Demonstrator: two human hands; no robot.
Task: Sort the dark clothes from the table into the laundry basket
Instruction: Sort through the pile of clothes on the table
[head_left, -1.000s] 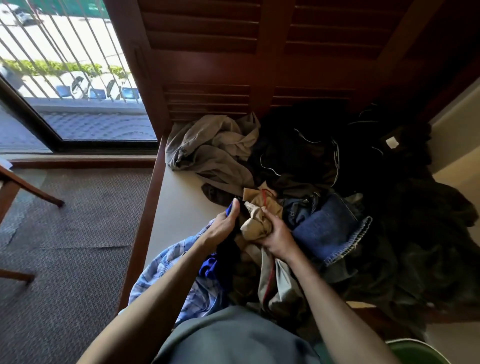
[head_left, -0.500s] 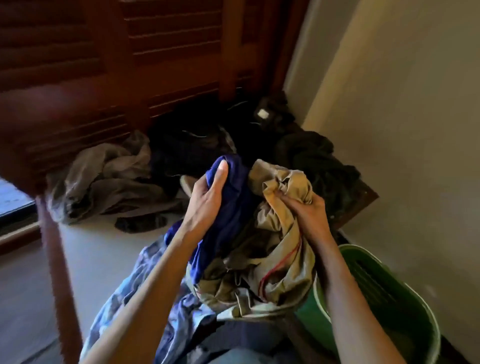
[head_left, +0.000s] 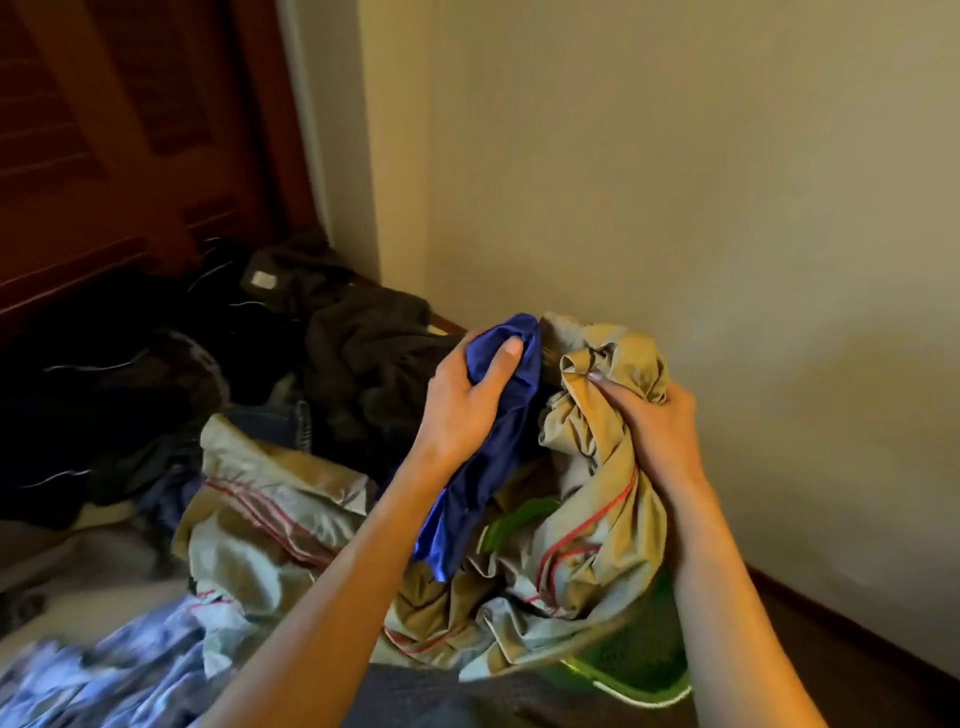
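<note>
Left hand: the left hand (head_left: 462, 400) is held raised at centre, fingers and thumb curled round a bunched blue garment (head_left: 488, 431), whose lower end hangs down past the wrist.
Right hand: the right hand (head_left: 652, 421) is held just right of the left hand, fingers closed into a crumpled khaki garment (head_left: 597, 467) trimmed with thin red lines.
Khaki garment: the upper bunch is gripped above the basket, while the rest is draped down and to the left, over the near part of the counter and across the basket's opening.
Laundry basket: a green laundry basket (head_left: 639, 670) is seen low at right, below both hands; only part of its rim and inner wall is shown, the remainder being covered by the khaki cloth.
Dark clothes: a heap of dark clothes (head_left: 322, 353) is left on the far side of the counter, against the wooden shutters (head_left: 104, 156); a small pale label is visible on one piece, and thin light cords on others.
Denim piece: a fold of blue denim (head_left: 270, 423) is lodged between the dark heap and the khaki cloth.
Light blue garment: a pale blue patterned garment (head_left: 104, 675), blurred, is spread at the near left.
Counter: a bare pale strip of the counter (head_left: 67, 577) is shown at left.
Wall: a plain cream wall (head_left: 675, 182) is seen at right behind the basket.
</note>
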